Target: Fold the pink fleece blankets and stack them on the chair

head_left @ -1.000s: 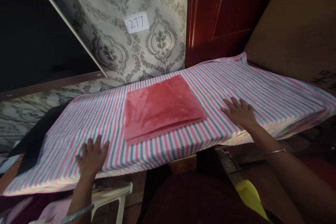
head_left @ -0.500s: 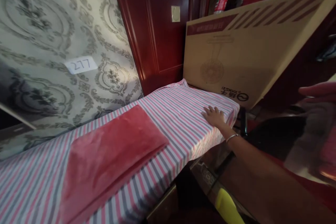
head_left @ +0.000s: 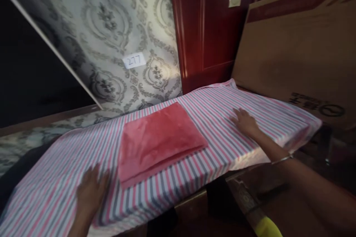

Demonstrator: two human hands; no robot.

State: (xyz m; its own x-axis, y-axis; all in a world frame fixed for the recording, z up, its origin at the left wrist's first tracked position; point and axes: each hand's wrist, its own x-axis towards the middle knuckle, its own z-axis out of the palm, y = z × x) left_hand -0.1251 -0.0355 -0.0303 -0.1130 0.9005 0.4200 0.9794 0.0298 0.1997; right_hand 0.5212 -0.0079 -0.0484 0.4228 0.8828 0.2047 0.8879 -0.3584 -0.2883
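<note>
Left hand (head_left: 91, 192): open, palm down on the striped sheet (head_left: 217, 148), nothing grasped; slightly blurred; broad, flat contact with the cloth, just beside the folded edge.

Right hand (head_left: 245, 122): released as well; fingers spread on the stripes, palm low; bangle (head_left: 282, 159) at the wrist.

Pink fleece cloth (head_left: 161, 140): folded flat on the middle of the sheet, between both hands, touching neither.

Behind: damask wallpaper (head_left: 111, 33) with a paper label (head_left: 134, 60) reading 277; dark red door (head_left: 208, 26); cardboard box (head_left: 300, 55) at the sheet's far end.
</note>
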